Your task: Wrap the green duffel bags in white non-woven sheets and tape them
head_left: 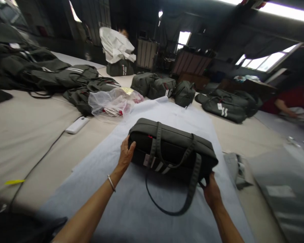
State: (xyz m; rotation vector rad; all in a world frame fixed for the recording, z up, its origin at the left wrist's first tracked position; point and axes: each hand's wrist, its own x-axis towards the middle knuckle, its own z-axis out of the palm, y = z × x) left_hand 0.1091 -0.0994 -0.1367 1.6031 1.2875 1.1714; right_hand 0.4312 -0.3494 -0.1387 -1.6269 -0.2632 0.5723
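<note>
A dark green duffel bag (174, 131) with two handles, white stripes and a paper tag is held over a pale blue cloth (121, 209). My left hand (126, 153) grips the bag's left end, thumb on the near side. At the lower right corner my right hand (212, 192) is closed on the bag, its fingers partly hidden behind it. One handle loop hangs down toward the cloth. A metal bangle circles my left wrist.
Clear plastic bags with tags (114, 104) lie beyond the cloth. Several green bags (225, 104) stand farther back, and a pile (53, 72) lies left. A white power bank (77, 125) with a cable is at left. A person's arm (283, 106) shows far right.
</note>
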